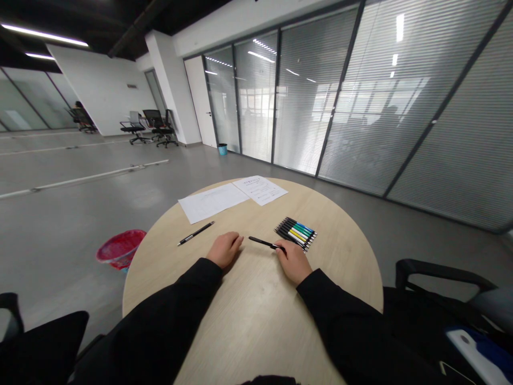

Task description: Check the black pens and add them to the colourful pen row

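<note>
My left hand (225, 249) rests loosely curled on the round light-wood table (256, 315), holding nothing. A black pen (262, 243) lies to its right, and my right hand (288, 262) is closed over that pen's near end. Next to my right hand lies a bundle of several pens with coloured barrels (295, 233), in blue, green, yellow and black. Another black pen (196, 233) lies left of my left hand. Beyond them are a blank-looking sheet of paper (212, 201) and a printed sheet (260, 190).
A red plastic basket (120, 248) sits on the floor left of the table. Black chair armrests (436, 270) stand at lower right. Glass walls with blinds run along the right, and office chairs (149, 125) stand far back.
</note>
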A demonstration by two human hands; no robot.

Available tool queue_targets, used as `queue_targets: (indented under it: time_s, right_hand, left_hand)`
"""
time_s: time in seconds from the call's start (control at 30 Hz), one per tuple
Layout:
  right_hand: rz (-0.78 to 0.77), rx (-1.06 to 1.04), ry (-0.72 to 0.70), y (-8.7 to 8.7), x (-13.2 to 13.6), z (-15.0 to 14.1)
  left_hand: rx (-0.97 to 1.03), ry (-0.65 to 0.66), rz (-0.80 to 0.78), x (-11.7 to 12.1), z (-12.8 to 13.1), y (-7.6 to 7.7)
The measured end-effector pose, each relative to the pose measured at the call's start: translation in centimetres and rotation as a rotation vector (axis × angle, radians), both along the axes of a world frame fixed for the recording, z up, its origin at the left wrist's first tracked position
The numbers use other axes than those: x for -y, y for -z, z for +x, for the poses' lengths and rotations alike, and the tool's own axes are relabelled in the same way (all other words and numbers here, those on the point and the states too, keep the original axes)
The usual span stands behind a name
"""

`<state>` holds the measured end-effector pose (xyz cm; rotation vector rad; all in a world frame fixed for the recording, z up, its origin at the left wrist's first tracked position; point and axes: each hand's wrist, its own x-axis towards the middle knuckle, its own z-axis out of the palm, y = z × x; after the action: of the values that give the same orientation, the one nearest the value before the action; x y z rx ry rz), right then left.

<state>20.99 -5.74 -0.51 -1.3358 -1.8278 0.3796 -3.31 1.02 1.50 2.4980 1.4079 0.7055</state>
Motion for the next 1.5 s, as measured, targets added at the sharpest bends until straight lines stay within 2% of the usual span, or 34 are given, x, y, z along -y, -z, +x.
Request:
queue_targets:
  time_s: [0.17, 0.37, 0.87, 1.2, 1.5]
  right_hand:
    - [0.008, 0.003, 0.002, 0.0, 0.1, 0.0]
    - [0.022, 0.008, -0.036, -0.3, 0.3, -0.3]
    - [0.043, 0.032, -0.049, -0.3, 0.4, -0.5]
    - [0.046, 0.043, -0.051, -0.3, 0.4, -0.6]
    - [0.061, 0.044, -0.056, 0.0, 0.2, -0.4]
  left_hand:
    - [0.301, -0.106, -0.136, -0.1, 0.1, -0.1]
    - [0.496, -0.087, -0.288, -0.2, 0.4, 0.1]
    - [0.548, -0.033, -0.351, 0.2, 1.2, 0.3]
    - [0.646, -0.056, -0.406, 0.5, 1.8, 0.2]
    - [0.690, -0.030, -0.394, 0.1, 1.7, 0.7]
